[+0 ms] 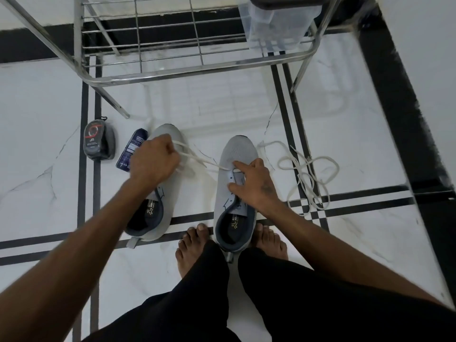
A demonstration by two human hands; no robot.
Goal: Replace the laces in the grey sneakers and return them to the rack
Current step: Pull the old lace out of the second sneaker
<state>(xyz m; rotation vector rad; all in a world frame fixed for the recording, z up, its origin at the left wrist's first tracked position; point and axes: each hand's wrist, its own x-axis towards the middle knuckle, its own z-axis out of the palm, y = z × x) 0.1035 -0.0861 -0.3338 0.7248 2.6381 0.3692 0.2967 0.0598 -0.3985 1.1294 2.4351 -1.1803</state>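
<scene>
On floor: sneakers [229,193] toes toward rack [197,67] | left hand [154,161] pinching lace [209,164] | right hand [254,186] pressing eyelets

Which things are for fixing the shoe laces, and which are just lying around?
For the job:
- two grey sneakers
- lace pulled by the left hand
- right hand steadying the sneaker
- loose lace
- metal rack

Lying about:
- black shoe brush
- blue can
- plastic box on the rack

Even, soft indoor light is seen; the glossy marble floor [222,107] reflects faintly; edges toward 12 o'clock are bowed and smeared.
</scene>
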